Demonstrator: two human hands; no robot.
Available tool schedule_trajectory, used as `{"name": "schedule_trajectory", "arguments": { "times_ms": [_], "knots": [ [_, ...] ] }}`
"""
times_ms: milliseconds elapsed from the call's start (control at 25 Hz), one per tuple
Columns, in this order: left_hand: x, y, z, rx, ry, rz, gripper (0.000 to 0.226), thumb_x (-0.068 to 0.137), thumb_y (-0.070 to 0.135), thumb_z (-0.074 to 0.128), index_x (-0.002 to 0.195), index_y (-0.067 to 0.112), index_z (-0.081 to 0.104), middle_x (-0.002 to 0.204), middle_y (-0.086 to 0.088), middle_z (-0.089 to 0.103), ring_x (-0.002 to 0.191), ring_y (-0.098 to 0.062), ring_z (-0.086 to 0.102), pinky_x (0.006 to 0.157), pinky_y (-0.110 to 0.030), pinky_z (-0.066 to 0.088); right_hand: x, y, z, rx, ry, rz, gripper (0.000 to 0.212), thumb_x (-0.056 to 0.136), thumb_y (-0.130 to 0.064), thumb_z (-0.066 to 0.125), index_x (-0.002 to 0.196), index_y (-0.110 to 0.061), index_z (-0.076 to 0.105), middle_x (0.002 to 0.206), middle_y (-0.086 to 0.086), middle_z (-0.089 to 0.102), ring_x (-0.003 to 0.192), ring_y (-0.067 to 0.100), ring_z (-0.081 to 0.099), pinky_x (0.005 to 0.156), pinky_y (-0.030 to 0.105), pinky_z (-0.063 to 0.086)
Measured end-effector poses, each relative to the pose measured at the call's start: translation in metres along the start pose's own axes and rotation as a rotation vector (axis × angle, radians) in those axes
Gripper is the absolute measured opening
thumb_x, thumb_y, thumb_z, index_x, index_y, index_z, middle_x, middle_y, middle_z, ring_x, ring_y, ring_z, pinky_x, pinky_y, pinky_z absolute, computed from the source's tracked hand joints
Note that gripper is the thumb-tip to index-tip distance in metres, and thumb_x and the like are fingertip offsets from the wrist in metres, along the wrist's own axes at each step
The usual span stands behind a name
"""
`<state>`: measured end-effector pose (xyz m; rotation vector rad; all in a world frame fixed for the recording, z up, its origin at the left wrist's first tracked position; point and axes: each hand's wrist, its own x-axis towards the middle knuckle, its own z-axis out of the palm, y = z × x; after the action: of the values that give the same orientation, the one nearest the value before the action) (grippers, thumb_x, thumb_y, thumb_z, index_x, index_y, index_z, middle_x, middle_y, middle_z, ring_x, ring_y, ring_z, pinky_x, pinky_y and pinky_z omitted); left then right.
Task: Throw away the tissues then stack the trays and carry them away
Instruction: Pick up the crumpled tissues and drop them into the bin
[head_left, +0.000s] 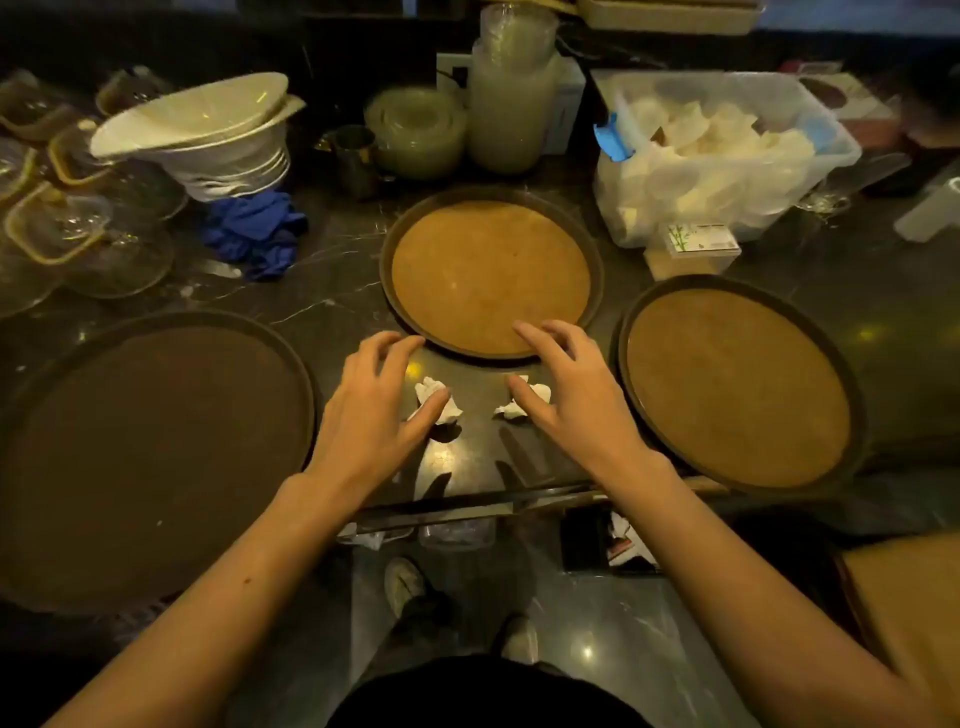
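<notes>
Two crumpled white tissues lie on the dark counter between my hands: the left tissue (430, 391) and the right tissue (535, 396). My left hand (371, 410) hovers over the left one with fingers spread, its thumb across the tissue. My right hand (563, 395) is spread over the right tissue, thumb touching it. Neither hand holds anything. Three round brown trays rest on the counter: a dark tray at the left (156, 322), a tray in the middle just beyond my fingers (395, 228), and a tray at the right (857, 415).
White bowls (208, 135) are stacked at the back left beside glassware (78, 239) and a blue cloth (254, 231). A clear plastic bin (717, 150) of white items sits at the back right, with stacked plastic containers (511, 104) behind the middle tray. A bin (597, 540) stands below the counter edge.
</notes>
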<state>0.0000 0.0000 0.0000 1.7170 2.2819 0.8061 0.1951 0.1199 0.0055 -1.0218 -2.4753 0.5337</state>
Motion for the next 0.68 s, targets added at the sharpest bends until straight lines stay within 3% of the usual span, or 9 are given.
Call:
{"name": "schedule_trajectory", "arguments": {
  "times_ms": [280, 680],
  "knots": [
    [0.002, -0.046, 0.035, -0.08, -0.179, -0.085, 0.055, 0.089, 0.045, 0.06, 0.137, 0.022, 0.045, 0.135, -0.005, 0.043, 0.121, -0.026, 0.045, 0.086, -0.041, 0.05, -0.002, 0.005, 0.046, -0.056, -0.075, 0.28, 0.052, 0.092, -0.037, 0.061, 0.142, -0.027, 0.047, 0.137, 0.005, 0.048, 0.126, 0.021, 0.045, 0.094, 0.034, 0.046],
    [0.012, -0.052, 0.064, -0.166, -0.204, -0.231, 0.059, 0.085, 0.044, 0.067, 0.136, 0.028, 0.043, 0.138, -0.002, 0.039, 0.125, -0.022, 0.044, 0.091, -0.031, 0.043, 0.004, 0.038, 0.069, -0.116, -0.233, 0.346, 0.05, 0.091, -0.043, 0.061, 0.137, -0.027, 0.05, 0.137, 0.005, 0.046, 0.126, 0.024, 0.042, 0.087, 0.037, 0.047]
  ]
}}
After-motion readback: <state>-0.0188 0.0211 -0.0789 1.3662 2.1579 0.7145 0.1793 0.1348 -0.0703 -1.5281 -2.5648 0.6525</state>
